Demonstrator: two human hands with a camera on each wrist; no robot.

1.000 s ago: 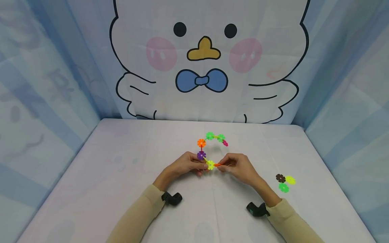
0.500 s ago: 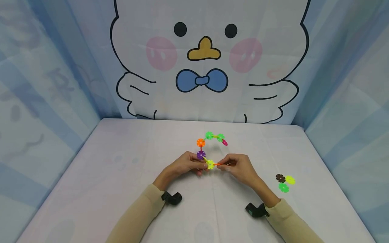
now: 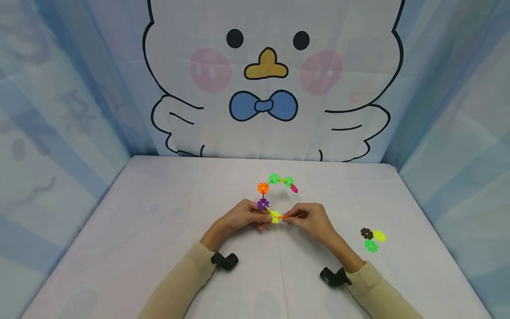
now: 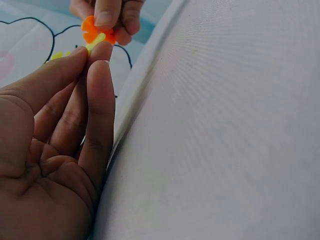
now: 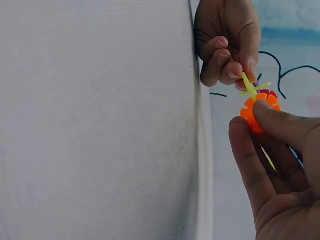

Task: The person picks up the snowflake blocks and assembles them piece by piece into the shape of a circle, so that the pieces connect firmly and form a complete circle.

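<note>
My left hand (image 3: 246, 215) pinches a yellow snowflake disc (image 3: 275, 216) between thumb and fingers. That disc is one end of a curved chain of notched plastic discs. From it the chain runs through another yellow piece, a purple disc (image 3: 263, 204), an orange disc (image 3: 263, 188), two green discs with yellow between them, and a pink disc (image 3: 294, 188) at the far end. My right hand (image 3: 312, 220) pinches an orange snowflake disc (image 5: 254, 111) by its edge. In the right wrist view the orange disc meets the yellow disc (image 5: 248, 86); how deep their slots engage is hard to tell.
To the right of my right hand, a brown disc (image 3: 367, 233), a yellow disc (image 3: 380, 235) and a green disc (image 3: 371, 246) lie close together on the white table (image 3: 179, 190). A cartoon-printed curtain (image 3: 263, 133) stands behind the table's back edge.
Both hands stay in nearly the same place. The orange disc looks turned more edge-on than a second ago, and my right wrist has shifted slightly left.
</note>
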